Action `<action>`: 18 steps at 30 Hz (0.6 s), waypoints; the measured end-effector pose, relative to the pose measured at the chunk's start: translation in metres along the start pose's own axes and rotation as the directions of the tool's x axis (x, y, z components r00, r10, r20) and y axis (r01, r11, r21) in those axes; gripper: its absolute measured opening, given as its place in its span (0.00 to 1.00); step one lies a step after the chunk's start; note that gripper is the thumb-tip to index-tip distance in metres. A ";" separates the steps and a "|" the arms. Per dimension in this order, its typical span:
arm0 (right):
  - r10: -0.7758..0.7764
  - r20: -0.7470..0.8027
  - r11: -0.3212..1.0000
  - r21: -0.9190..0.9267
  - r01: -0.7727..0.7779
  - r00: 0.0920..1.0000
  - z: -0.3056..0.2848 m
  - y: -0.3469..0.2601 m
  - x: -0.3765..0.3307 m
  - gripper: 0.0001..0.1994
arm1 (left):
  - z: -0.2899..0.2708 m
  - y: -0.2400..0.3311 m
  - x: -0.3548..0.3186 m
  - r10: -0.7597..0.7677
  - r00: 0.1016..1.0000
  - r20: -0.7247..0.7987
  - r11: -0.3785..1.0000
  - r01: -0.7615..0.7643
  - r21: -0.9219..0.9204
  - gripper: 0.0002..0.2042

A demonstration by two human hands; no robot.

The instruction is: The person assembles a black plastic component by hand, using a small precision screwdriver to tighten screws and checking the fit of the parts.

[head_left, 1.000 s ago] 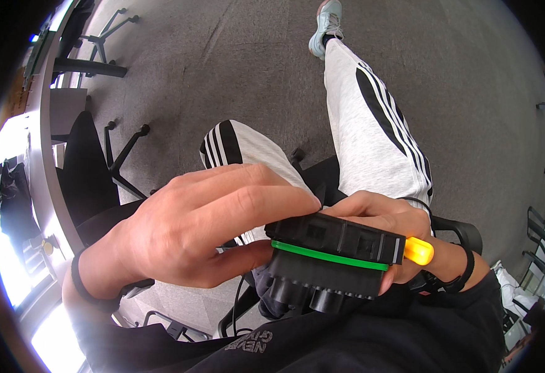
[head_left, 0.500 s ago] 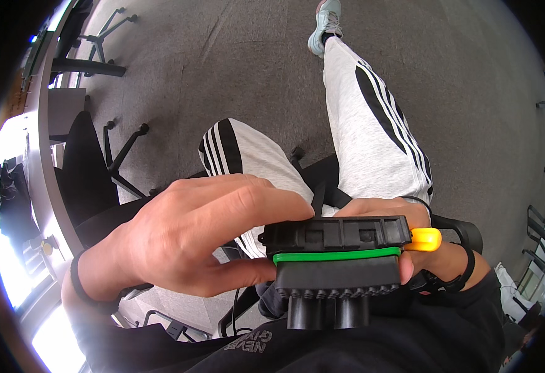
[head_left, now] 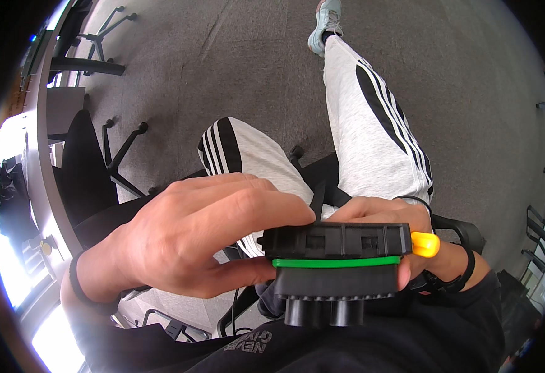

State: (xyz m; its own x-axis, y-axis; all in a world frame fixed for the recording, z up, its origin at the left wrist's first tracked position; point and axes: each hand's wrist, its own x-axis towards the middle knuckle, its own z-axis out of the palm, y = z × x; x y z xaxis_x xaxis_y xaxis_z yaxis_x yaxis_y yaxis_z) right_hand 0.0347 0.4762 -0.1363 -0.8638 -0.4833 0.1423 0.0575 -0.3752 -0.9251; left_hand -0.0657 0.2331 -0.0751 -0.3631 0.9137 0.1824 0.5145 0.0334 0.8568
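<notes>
While the left hand [head_left: 188,233] pinches its left end between thumb and bent fingers, the green-banded black block [head_left: 337,283] lies between both hands, its right end, near the yellow tab [head_left: 426,244], gripped by the partly hidden right hand [head_left: 397,212].

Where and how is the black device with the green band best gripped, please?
Probably grip the black device by its short ends, from left and right: it is long and boxy, tubes jut out between them, and a yellow tab sticks out at right.
</notes>
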 end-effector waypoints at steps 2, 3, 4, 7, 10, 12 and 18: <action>-0.009 0.018 0.999 -0.034 0.010 1.000 0.000 -0.002 0.004 0.32 | 0.000 -0.001 0.000 0.016 1.000 -0.017 1.000 -0.016 0.005 0.25; -0.078 0.001 0.995 -0.069 0.078 0.997 0.001 0.002 0.004 0.30 | 0.000 -0.002 0.000 0.038 0.999 -0.015 0.998 -0.037 0.046 0.22; -0.089 -0.003 0.988 -0.128 0.088 0.996 -0.002 -0.001 0.004 0.29 | -0.001 -0.003 0.000 0.059 0.998 -0.011 0.995 -0.057 0.086 0.20; -0.160 0.009 0.935 -0.320 0.154 0.987 -0.010 -0.009 0.006 0.30 | -0.004 -0.001 0.003 0.238 0.971 -0.020 0.927 -0.221 0.303 0.17; -0.220 -0.053 0.896 -0.406 0.180 0.974 -0.010 -0.002 0.002 0.38 | 0.003 -0.001 0.000 0.384 0.921 -0.068 0.829 -0.312 0.464 0.17; -0.233 -0.139 0.894 -0.420 0.155 0.962 -0.010 0.000 0.000 0.44 | 0.007 0.000 -0.002 0.480 0.873 -0.091 0.741 -0.347 0.575 0.17; -0.024 -0.111 0.945 -0.328 -0.014 0.994 -0.008 -0.006 -0.001 0.45 | 0.013 -0.002 -0.003 0.638 0.769 -0.034 0.594 -0.463 0.658 0.14</action>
State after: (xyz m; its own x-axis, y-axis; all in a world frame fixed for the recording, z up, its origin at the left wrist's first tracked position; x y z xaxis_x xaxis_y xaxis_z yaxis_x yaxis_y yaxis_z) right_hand 0.0311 0.4857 -0.1341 -0.9152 -0.3833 0.1246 -0.0978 -0.0887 -0.9912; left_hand -0.0553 0.2355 -0.0836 0.0223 0.7104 0.7034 0.9847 -0.1371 0.1073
